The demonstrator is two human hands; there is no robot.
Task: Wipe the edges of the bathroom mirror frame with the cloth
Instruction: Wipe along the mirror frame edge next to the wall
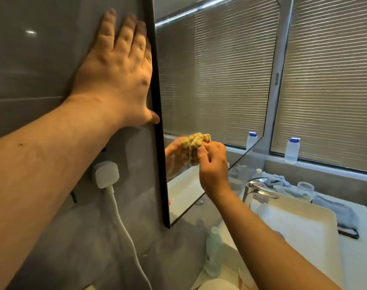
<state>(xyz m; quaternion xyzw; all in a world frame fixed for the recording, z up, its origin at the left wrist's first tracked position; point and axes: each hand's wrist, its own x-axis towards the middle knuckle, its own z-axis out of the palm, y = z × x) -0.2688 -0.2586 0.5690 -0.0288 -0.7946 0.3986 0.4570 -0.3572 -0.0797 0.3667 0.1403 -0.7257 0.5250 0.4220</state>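
A mirror with a thin black frame (160, 155) hangs on the grey tiled wall. My left hand (117, 74) lies flat and spread on the wall just left of the frame's left edge, thumb touching the frame. My right hand (213, 164) grips a bunched yellow-green cloth (196, 147) pressed against the mirror glass near the lower left, a short way right of the frame edge. The hand and cloth are reflected in the glass.
A white plug and cord (106, 174) sit on the wall below my left arm. A chrome tap (260, 190) and white basin (299, 222) lie lower right. A blue-capped bottle (292, 150) stands on the window ledge. A grey-blue towel (283, 183) lies behind the tap.
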